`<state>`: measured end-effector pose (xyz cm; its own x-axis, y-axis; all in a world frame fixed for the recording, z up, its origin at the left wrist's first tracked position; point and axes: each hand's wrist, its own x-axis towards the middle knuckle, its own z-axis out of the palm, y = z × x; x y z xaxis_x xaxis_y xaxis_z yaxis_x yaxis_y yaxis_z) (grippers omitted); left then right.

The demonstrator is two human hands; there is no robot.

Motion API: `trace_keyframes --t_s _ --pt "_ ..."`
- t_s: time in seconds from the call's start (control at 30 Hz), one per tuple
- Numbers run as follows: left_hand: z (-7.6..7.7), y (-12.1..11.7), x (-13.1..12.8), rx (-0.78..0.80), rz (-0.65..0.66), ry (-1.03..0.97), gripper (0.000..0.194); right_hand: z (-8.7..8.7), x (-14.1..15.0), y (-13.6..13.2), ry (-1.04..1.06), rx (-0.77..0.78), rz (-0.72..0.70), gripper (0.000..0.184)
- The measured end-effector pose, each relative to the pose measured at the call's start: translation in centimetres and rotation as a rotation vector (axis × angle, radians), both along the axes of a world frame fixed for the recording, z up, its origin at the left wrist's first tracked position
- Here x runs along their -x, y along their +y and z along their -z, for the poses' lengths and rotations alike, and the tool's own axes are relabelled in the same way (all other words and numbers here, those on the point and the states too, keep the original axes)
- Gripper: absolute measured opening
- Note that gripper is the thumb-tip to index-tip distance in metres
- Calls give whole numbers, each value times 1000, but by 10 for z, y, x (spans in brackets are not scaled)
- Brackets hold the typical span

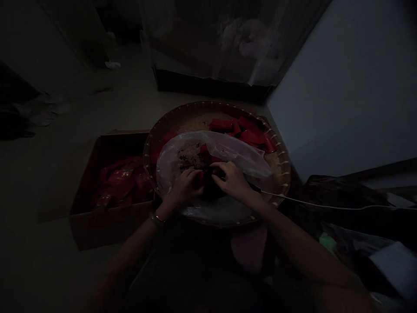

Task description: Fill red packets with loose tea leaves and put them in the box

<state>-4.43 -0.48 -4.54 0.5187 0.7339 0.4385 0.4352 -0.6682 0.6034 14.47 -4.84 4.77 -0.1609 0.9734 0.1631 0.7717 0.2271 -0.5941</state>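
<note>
The scene is very dim. My left hand (185, 188) is over a wide round woven tray (282, 174), its thumb and fingers curled on a small red packet (200, 177) that is mostly in shadow. Close beside it, my right hand (232, 179) has its thumb and forefinger drawn toward each other at the packet's dark mouth. What the right fingers hold is too dark to make out. Under both hands spreads a clear plastic bag (237, 152). Dark, leaf-like bits (187, 161) are strewn on it. A dark shape below the hands cannot be identified.
Several filled-looking red packets (250, 130) lie at the tray's far right. Left of the tray stands an open cardboard box (110, 226) with many shiny red packets (120, 178). A white cable (302, 201) runs from the tray to the right. A pale wall (352, 82) rises at right.
</note>
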Motion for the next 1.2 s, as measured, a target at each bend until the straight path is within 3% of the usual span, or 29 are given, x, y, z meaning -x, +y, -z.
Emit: trace_keyframes --t_s 0.17,0.37,0.57,0.7,0.8,0.9,1.0,1.2 --pt "-2 -1 2 52 29 26 54 15 10 -7 -226 89 -146 29" --pt "-11 -2 5 91 95 35 56 35 19 -2 -226 132 -166 13" --pt "-19 5 5 179 171 -48 58 38 8 -5 -110 -72 -175 8" --pt "-12 10 4 366 143 2 41 30 1 -13 -31 -219 -183 18" --pt "-11 7 4 491 133 33 33 24 0 -19 -12 -224 -91 12" --pt "-19 -1 0 485 111 64 26 21 4 -22 -14 -181 87 24" --pt "-25 -7 -4 484 127 90 22 20 8 -20 32 -150 200 21" --pt "-15 -8 3 640 50 5 31 20 -9 -10 255 -147 337 25"
